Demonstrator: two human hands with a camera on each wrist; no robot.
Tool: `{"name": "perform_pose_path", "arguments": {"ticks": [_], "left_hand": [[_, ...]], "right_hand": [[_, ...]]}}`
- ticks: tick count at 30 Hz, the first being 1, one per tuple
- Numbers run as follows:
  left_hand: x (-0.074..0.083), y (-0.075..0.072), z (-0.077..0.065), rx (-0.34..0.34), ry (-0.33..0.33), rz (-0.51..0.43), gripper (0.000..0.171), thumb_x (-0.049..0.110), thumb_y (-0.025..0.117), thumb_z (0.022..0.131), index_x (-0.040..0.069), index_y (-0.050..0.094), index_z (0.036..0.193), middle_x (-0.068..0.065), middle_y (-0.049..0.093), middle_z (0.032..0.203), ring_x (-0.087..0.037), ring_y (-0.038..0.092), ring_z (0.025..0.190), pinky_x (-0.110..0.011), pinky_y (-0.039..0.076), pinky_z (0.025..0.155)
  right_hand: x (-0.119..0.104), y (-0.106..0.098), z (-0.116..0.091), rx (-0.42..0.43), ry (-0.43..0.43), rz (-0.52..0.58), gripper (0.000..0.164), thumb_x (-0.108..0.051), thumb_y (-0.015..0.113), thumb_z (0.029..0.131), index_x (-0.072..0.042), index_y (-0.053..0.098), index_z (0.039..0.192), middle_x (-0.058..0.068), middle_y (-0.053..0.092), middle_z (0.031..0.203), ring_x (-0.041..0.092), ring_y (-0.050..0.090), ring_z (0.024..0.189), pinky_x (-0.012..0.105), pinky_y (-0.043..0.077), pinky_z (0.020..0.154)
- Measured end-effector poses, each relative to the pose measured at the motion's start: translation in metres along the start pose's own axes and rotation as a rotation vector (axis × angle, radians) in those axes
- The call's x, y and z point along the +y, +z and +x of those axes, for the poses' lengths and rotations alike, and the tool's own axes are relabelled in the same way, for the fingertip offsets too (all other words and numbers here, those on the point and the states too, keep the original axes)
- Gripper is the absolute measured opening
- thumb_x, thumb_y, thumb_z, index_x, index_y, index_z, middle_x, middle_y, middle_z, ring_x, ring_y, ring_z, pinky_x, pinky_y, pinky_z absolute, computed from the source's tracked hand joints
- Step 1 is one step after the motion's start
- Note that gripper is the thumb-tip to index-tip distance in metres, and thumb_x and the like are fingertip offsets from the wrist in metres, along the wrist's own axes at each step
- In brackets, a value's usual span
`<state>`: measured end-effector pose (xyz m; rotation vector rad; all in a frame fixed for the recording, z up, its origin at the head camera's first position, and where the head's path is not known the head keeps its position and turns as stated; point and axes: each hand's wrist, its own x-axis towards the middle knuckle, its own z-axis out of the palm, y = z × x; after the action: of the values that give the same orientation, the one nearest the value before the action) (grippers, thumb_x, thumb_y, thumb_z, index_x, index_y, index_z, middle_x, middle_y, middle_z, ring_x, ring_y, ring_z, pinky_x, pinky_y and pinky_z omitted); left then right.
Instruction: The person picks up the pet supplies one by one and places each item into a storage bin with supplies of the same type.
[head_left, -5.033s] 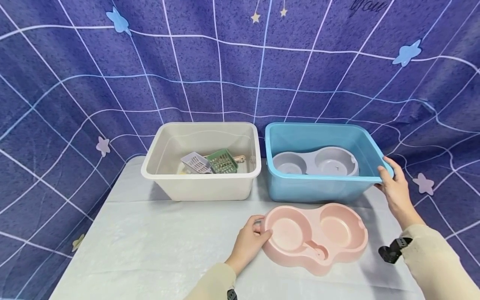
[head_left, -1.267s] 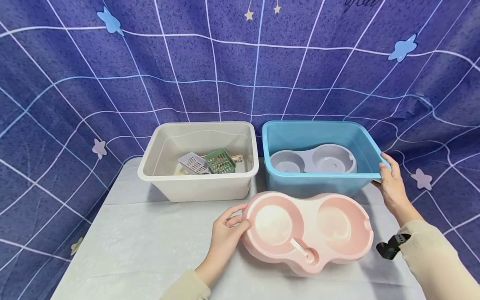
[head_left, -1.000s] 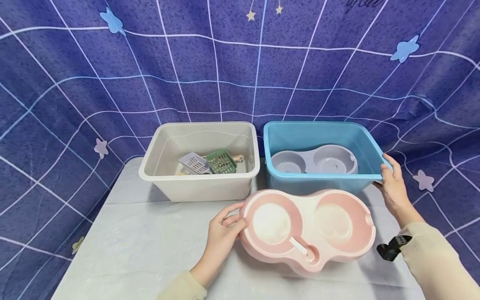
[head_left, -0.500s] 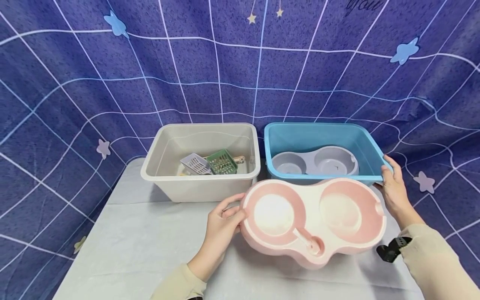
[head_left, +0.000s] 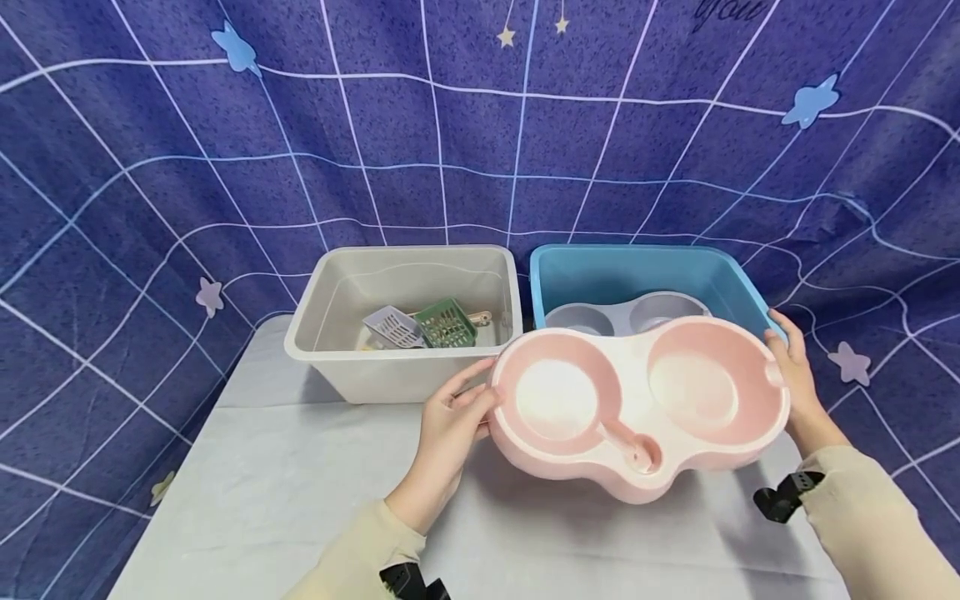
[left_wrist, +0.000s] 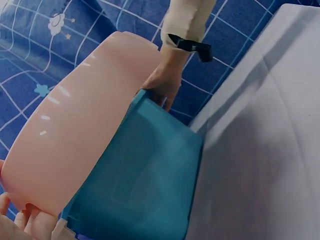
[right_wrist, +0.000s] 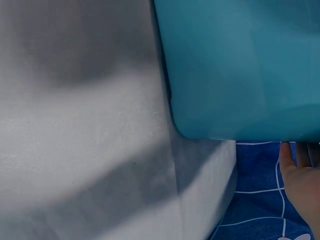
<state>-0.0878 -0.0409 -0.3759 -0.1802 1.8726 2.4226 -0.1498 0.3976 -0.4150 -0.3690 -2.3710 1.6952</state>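
Observation:
My left hand [head_left: 448,429] grips a pink double pet bowl [head_left: 633,379] by its left end, thumb on the rim and fingers underneath. The bowl hangs above the table, tilted towards me, in front of a blue bin [head_left: 645,267]. It hides most of the bin's front in the head view. My right hand [head_left: 798,375] grips the bin's right rim, thumb and fingers around the edge. Inside the bin lies a grey double pet bowl [head_left: 663,307], partly covered by the pink one. In the left wrist view the pink bowl's smooth side [left_wrist: 85,115] stands beside the bin's wall [left_wrist: 150,165].
A cream bin [head_left: 405,379] stands left of the blue one. In it lie a grey litter scoop [head_left: 393,327], a green litter scoop [head_left: 447,323] and other partly hidden items. Both bins stand on a white-covered table [head_left: 300,492] before a dark blue patterned curtain [head_left: 450,125].
The pink bowl lay on the table at first. My left hand has lifted it, tilted it and moved it up towards the blue bin. My right hand stays on the bin's rim.

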Motion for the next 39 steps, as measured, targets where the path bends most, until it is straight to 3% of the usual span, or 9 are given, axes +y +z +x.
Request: {"name": "perform_pose_path", "arguments": {"ticks": [6,13,20,26,30,35,39], "left_hand": [[0.005,0.005,0.008,0.009,0.011,-0.036,0.046,0.001,0.063,0.085,0.009,0.065,0.13,-0.019,0.07,0.112,-0.015,0.07,0.075,-0.029,0.058,0.066],[0.015,0.012,0.017,0.026,0.046,-0.04,0.046,0.003,0.065,0.085,0.012,0.066,0.13,-0.017,0.072,0.106,-0.015,0.07,0.075,-0.029,0.058,0.066],[0.028,0.017,0.026,0.025,0.093,-0.075,0.045,0.002,0.066,0.085,0.013,0.066,0.129,-0.016,0.072,0.105,-0.015,0.07,0.075,-0.029,0.058,0.066],[0.045,0.02,0.037,0.041,0.12,-0.07,0.042,0.004,0.066,0.086,0.016,0.068,0.126,-0.013,0.073,0.101,-0.013,0.069,0.073,-0.025,0.057,0.064],[0.055,0.025,0.046,0.054,0.126,-0.062,0.041,0.004,0.067,0.086,0.017,0.069,0.125,-0.009,0.074,0.095,-0.012,0.068,0.072,-0.025,0.057,0.064],[0.064,0.032,0.06,0.045,0.129,-0.064,0.041,0.006,0.067,0.086,0.018,0.07,0.125,-0.011,0.074,0.099,-0.013,0.07,0.075,-0.029,0.058,0.068],[0.069,0.037,0.071,0.031,0.134,-0.052,0.04,0.008,0.067,0.087,0.019,0.069,0.127,-0.009,0.074,0.101,-0.012,0.069,0.076,-0.029,0.058,0.069]], "right_hand": [[0.002,0.002,-0.001,0.0,-0.05,0.232,0.047,-0.035,0.04,0.106,-0.034,0.034,0.152,-0.012,0.041,0.121,0.004,0.041,0.105,0.01,0.036,0.079],[0.005,0.003,0.001,0.035,-0.084,0.372,0.043,-0.029,0.05,0.104,-0.031,0.043,0.146,-0.013,0.046,0.123,0.002,0.043,0.107,0.008,0.039,0.079],[0.008,0.006,0.004,-0.024,-0.106,0.5,0.032,-0.023,0.049,0.105,-0.032,0.045,0.135,-0.013,0.054,0.108,-0.001,0.055,0.084,0.011,0.045,0.068],[0.008,0.007,0.004,-0.03,-0.103,0.498,0.028,-0.025,0.044,0.106,-0.034,0.043,0.133,-0.01,0.051,0.108,-0.003,0.058,0.085,0.012,0.049,0.072],[0.008,0.006,0.004,-0.023,-0.101,0.456,0.034,-0.026,0.042,0.106,-0.032,0.04,0.14,-0.011,0.05,0.11,-0.003,0.056,0.088,0.01,0.048,0.073],[0.008,0.004,0.003,-0.013,-0.096,0.409,0.042,-0.03,0.042,0.106,-0.031,0.035,0.148,-0.009,0.041,0.12,0.003,0.048,0.101,0.01,0.046,0.074],[0.008,0.006,0.004,-0.011,-0.074,0.38,0.045,-0.033,0.042,0.106,-0.033,0.033,0.15,0.004,0.034,0.137,0.015,0.042,0.118,0.009,0.045,0.075]]}}
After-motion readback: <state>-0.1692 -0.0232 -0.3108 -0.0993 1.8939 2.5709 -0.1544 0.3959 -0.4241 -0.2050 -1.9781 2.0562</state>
